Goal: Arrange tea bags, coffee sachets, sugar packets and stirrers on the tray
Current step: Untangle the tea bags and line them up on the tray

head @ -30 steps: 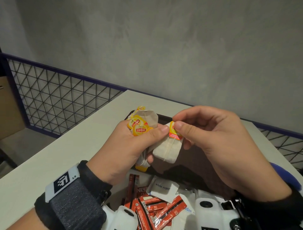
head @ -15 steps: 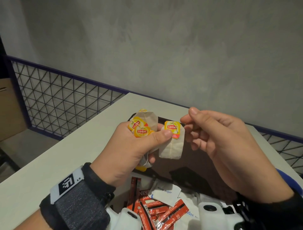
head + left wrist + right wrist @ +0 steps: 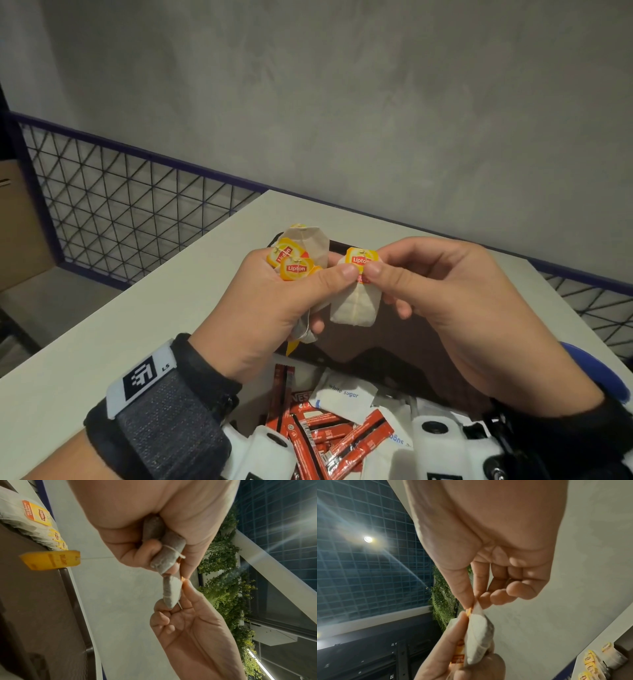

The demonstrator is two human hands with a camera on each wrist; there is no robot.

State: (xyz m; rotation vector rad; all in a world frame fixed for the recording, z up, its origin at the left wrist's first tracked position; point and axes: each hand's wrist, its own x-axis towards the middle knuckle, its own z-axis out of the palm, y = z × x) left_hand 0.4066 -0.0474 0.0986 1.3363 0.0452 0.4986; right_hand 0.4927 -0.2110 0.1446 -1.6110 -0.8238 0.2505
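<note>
My left hand (image 3: 308, 284) grips a bunch of tea bags (image 3: 301, 253) with yellow Lipton tags, raised above the dark brown tray (image 3: 411, 342). One more tea bag (image 3: 356, 305) hangs between both hands. My right hand (image 3: 375, 262) pinches its yellow tag with thumb and forefinger, right beside the left thumb. In the left wrist view this bag (image 3: 171, 592) hangs edge-on, and a row of tea bags (image 3: 39, 513) lies on the tray. Red coffee sachets (image 3: 329, 442) and white sugar packets (image 3: 342, 394) lie heaped below my wrists. No stirrers are visible.
The tray sits on a pale table (image 3: 137, 325) against a grey wall. A wire mesh railing (image 3: 120, 205) runs past the table's left and far right edges. A blue rim (image 3: 596, 370) shows behind my right wrist.
Half a second ago my right hand had let go of the hanging tea bag and drawn back. It has come in again and pinches the tag. The left hand keeps its bunch.
</note>
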